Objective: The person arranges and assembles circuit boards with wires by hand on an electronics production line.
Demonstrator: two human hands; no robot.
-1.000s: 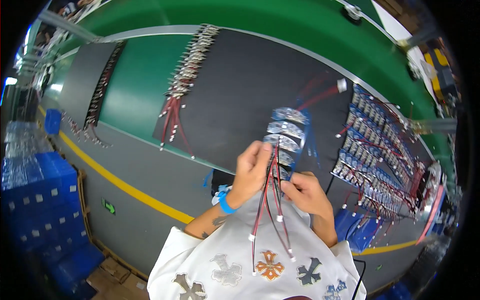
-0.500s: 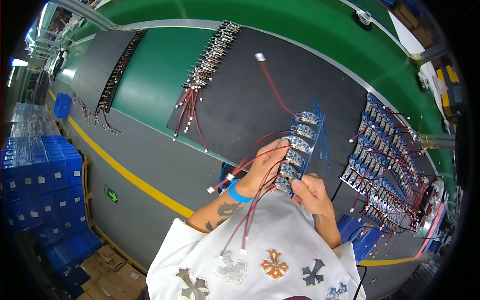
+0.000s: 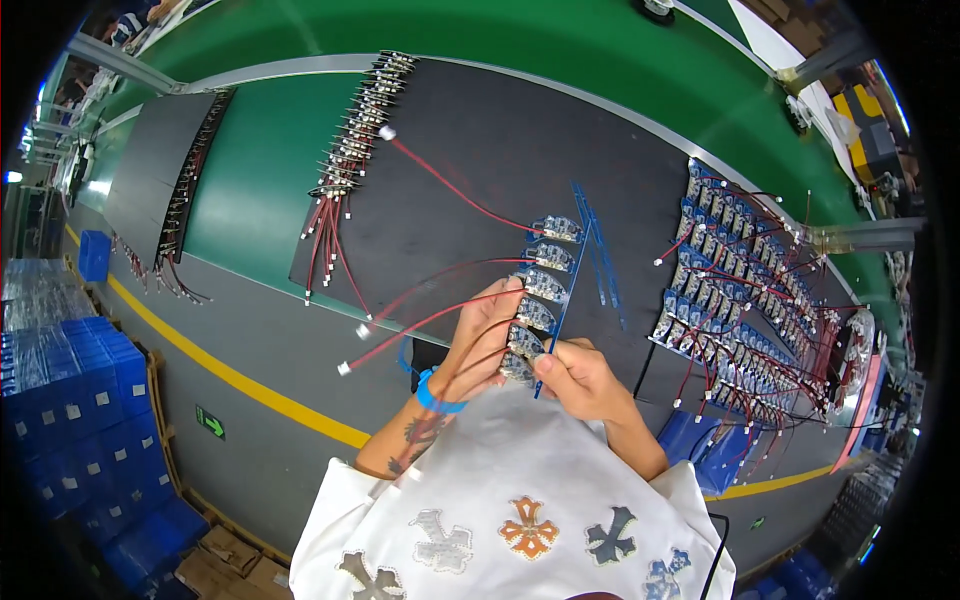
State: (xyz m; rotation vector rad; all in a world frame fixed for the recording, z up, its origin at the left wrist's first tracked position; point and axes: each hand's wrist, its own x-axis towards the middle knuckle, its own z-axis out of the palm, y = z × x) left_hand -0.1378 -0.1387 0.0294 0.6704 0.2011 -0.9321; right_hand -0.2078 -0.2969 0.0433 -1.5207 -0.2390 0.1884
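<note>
A strip of several small circuit boards on a blue panel is held between my hands above the near edge of the black mat. From the boards, red-and-black wires with white plugs trail off to the left. My left hand, a blue band at its wrist, grips the strip's left side; its fingers are partly hidden behind the boards. At the lower end, my right hand pinches the thin blue edge rail between thumb and fingers. Loose blue rails lie on the mat just beyond.
Many wired board panels cover the right of the black mat. A row of finished-looking boards stands along its left edge, wires hanging nearer me. A second dark mat lies farther left on the green bench. Blue boxes are stacked on the floor.
The whole scene has shifted left in the view as my head turned. Both hands keep their hold on the board strip, and its wires have swung a little.
</note>
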